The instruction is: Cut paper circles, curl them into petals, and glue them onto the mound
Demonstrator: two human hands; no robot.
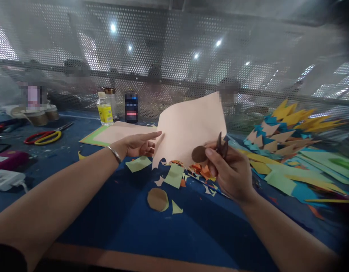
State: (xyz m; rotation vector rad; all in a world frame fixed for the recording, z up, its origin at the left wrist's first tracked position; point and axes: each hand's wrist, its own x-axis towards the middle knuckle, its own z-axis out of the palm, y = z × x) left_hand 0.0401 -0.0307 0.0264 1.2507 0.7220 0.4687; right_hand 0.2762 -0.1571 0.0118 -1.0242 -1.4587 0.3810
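A pale pink sheet of paper [191,121] stands raised and slightly curved above the table. My left hand [138,145] is at its left edge, a digit over the front and other fingers partly hidden behind the edge. My right hand [232,170] pinches a round brown cardboard disc [199,154] in front of the sheet's lower right part. Dark pointed tips [222,145], like scissors, stick up from the same hand. Below, another brown disc [157,199] lies on a light green piece on the blue table, beside a small green scrap [177,207].
Red-and-yellow-handled scissors [48,137] lie at the left. Behind the left hand are stacked paper sheets [117,132], a yellow-labelled bottle [105,109] and a phone [131,108]. A layered paper construction [276,132] and colored strips [299,177] occupy the right. Perforated metal screening [151,49] rises behind.
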